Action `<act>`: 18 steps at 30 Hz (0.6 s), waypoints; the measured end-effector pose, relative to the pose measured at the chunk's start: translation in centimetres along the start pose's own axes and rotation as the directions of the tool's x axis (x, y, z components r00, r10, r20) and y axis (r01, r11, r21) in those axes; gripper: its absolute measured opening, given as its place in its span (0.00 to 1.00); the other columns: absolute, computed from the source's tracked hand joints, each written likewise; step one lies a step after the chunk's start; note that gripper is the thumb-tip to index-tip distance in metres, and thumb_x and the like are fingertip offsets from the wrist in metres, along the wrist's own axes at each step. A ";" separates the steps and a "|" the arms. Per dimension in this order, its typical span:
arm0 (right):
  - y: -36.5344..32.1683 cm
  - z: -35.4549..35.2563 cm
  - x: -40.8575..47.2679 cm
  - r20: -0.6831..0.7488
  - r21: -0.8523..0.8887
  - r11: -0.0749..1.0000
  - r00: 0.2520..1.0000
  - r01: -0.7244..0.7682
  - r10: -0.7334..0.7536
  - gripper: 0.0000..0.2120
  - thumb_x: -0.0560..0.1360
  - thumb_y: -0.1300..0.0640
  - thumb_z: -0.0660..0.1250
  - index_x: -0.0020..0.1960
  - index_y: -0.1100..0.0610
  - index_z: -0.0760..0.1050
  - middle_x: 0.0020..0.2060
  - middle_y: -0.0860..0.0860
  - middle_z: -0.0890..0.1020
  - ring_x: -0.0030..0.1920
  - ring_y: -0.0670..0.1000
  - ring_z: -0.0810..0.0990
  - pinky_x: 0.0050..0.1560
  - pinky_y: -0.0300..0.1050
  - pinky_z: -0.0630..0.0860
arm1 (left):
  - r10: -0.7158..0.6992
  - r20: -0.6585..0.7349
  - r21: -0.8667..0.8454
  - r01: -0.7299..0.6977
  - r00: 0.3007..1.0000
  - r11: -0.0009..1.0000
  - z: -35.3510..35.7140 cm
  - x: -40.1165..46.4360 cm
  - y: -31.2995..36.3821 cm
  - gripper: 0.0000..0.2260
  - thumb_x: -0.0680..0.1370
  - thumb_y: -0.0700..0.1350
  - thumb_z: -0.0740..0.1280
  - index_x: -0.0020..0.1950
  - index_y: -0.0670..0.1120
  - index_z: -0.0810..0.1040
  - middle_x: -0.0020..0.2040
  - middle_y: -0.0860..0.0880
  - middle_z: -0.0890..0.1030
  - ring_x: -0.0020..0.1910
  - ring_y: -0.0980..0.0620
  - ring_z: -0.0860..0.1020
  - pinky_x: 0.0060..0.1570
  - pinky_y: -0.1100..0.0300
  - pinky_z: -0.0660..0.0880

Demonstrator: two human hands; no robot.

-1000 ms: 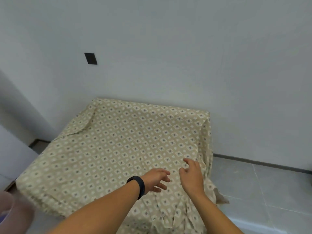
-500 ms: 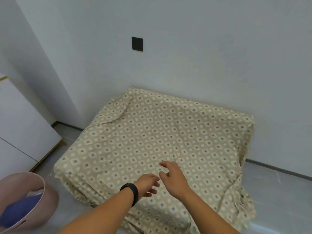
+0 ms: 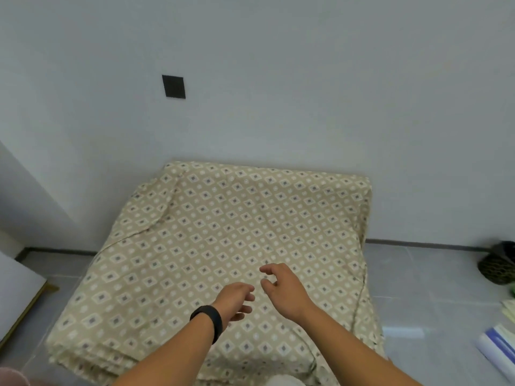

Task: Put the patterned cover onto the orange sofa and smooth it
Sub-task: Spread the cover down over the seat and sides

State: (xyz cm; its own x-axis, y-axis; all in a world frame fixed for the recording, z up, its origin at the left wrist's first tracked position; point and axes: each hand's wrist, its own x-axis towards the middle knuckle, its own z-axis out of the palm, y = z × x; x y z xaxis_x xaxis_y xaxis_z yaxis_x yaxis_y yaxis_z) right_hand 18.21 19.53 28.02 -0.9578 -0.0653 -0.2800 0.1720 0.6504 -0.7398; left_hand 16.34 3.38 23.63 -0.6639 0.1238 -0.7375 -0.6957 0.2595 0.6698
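The beige patterned cover (image 3: pixel 223 232) with small diamond shapes lies draped over the whole sofa, which is hidden beneath it. It hangs down the front and right sides, with a crease at the back left. My left hand (image 3: pixel 235 300), a black band on its wrist, hovers over the front middle of the cover with fingers loosely curled, holding nothing. My right hand (image 3: pixel 282 288) is just beside it to the right, fingers apart and bent, close above the fabric.
The sofa stands against a white wall with a black square plate (image 3: pixel 173 86). A dark woven basket (image 3: pixel 497 267) sits on the grey floor at right, papers (image 3: pixel 501 341) lie near the right edge, and a white cabinet (image 3: pixel 16 285) stands at left.
The view has swung back right and up; the pink bin at lower left has nearly left the frame. Both hands have stayed close together over the cover's front middle, holding nothing.
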 end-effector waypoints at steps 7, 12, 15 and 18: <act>2.1 -0.9 4.1 0.021 0.063 0.997 0.999 -0.048 0.047 0.15 0.82 0.50 0.60 0.68 0.47 0.73 0.63 0.43 0.73 0.56 0.44 0.76 0.59 0.38 0.70 | 0.008 0.116 0.347 -0.048 0.993 0.937 0.3 4.0 3.5 0.11 0.81 0.48 0.60 0.60 0.53 0.79 0.57 0.52 0.81 0.50 0.51 0.83 0.48 0.58 0.77; 3.9 -2.1 7.9 0.049 0.061 0.997 0.998 -0.054 0.051 0.15 0.82 0.51 0.60 0.68 0.48 0.73 0.63 0.44 0.73 0.56 0.44 0.76 0.60 0.39 0.71 | -0.013 -0.007 0.410 0.015 1.000 0.912 -0.4 7.1 4.8 0.11 0.82 0.47 0.59 0.61 0.50 0.77 0.56 0.51 0.79 0.49 0.48 0.81 0.48 0.56 0.76; 3.9 -2.0 9.2 0.042 0.081 0.995 0.998 -0.056 0.052 0.14 0.82 0.51 0.60 0.67 0.48 0.73 0.63 0.44 0.73 0.56 0.43 0.75 0.58 0.36 0.69 | -0.055 0.042 0.467 0.029 0.998 0.884 -0.6 8.0 4.9 0.13 0.82 0.47 0.59 0.63 0.51 0.77 0.55 0.52 0.79 0.45 0.51 0.80 0.44 0.59 0.75; 2.8 -1.4 11.4 0.055 0.085 0.996 0.998 -0.033 0.028 0.15 0.82 0.51 0.59 0.68 0.48 0.73 0.63 0.43 0.73 0.56 0.42 0.75 0.58 0.35 0.70 | -0.048 0.071 0.510 0.005 0.996 0.860 -2.1 9.4 6.0 0.13 0.81 0.45 0.59 0.64 0.52 0.77 0.57 0.52 0.79 0.45 0.53 0.80 0.42 0.61 0.75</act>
State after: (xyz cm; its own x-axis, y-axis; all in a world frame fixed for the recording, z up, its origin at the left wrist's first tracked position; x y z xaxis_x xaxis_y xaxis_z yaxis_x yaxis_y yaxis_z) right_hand 7.47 21.64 23.61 -0.9385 -0.0881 -0.3339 0.2224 0.5854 -0.7796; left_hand 5.34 4.14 20.90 -0.6089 0.1787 -0.7728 -0.4620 0.7120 0.5287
